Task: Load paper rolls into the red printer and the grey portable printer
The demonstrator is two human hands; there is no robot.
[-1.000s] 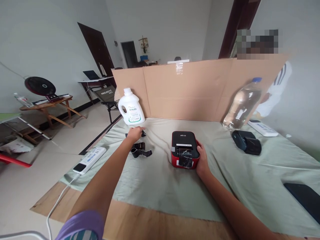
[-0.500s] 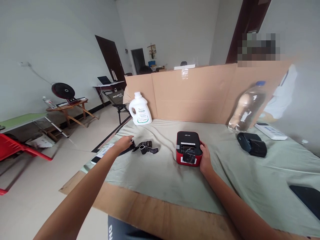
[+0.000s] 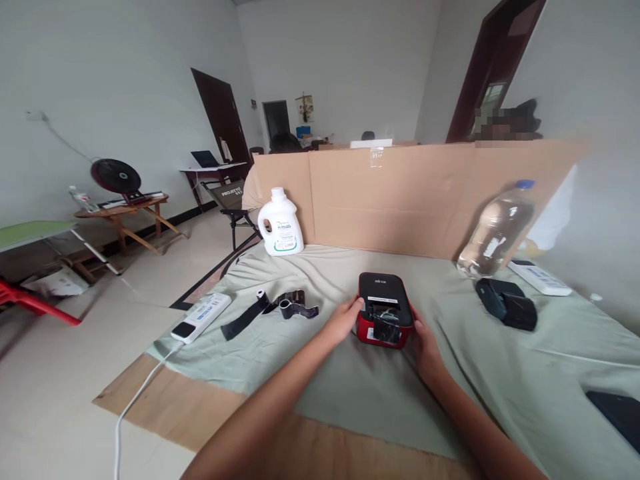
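A red and black label printer (image 3: pixel 385 293) rests on the green cloth, with a strip of shiny black film hanging from its front slot. My left hand (image 3: pixel 345 320) is closed against its left side, the thumb near the top edge. On the opposite side my right hand (image 3: pixel 427 348) grips the right wall, its fingers partly hidden by the printer. To the left lie rolls of black film: one with a long loose tail (image 3: pixel 247 317) and a smaller curled one (image 3: pixel 295 309).
A white jug (image 3: pixel 283 227) stands at the back left before a cardboard screen (image 3: pixel 385 200). A white power strip (image 3: pixel 203 319) lies on the left. Right are a large clear bottle (image 3: pixel 497 230), a black device (image 3: pixel 507 303), another power strip (image 3: pixel 540 277) and a dark phone-like slab (image 3: pixel 615 413). A person sits behind the screen.
My left hand has left the black film rolls and moved right onto the printer's left side. My right hand stays at the printer. The view has shifted slightly.
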